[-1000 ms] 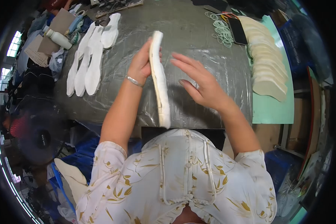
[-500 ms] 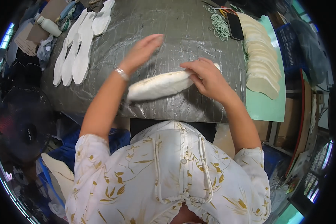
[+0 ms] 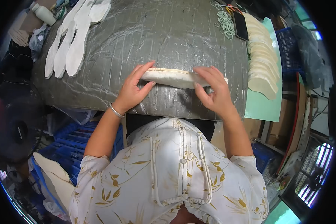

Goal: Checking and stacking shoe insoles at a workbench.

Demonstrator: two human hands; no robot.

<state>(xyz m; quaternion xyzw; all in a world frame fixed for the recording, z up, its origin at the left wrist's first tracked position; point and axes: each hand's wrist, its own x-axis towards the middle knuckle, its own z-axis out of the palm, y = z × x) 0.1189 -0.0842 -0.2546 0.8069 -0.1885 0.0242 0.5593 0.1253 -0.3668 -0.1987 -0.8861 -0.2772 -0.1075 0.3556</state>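
Observation:
A bundle of white, fleecy insoles (image 3: 171, 77), pressed together on edge with a cream line along the top, lies crosswise near the front of the dark table. My left hand (image 3: 132, 89) grips its left end, thumb on the near side and fingers beyond. At the other end my right hand (image 3: 214, 89) clasps it between thumb and fingers, and a small tip shows past that hand. How many layers are in the bundle I cannot tell. Several flat white insoles (image 3: 77, 54) lie at the table's far left.
Cream insoles (image 3: 263, 61) overlap in a row on a green sheet (image 3: 265, 110) at the right. Beside them are a dark phone (image 3: 240, 26) and pale green cords (image 3: 224, 25). A fan (image 3: 16, 130) and blue crates (image 3: 72, 142) stand left below the table; a white bottle (image 3: 43, 14) is far left.
My left hand has come down from above the table and taken hold of the bundle's left end. The bundle now lies nearly level, its left end raised and shifted right.

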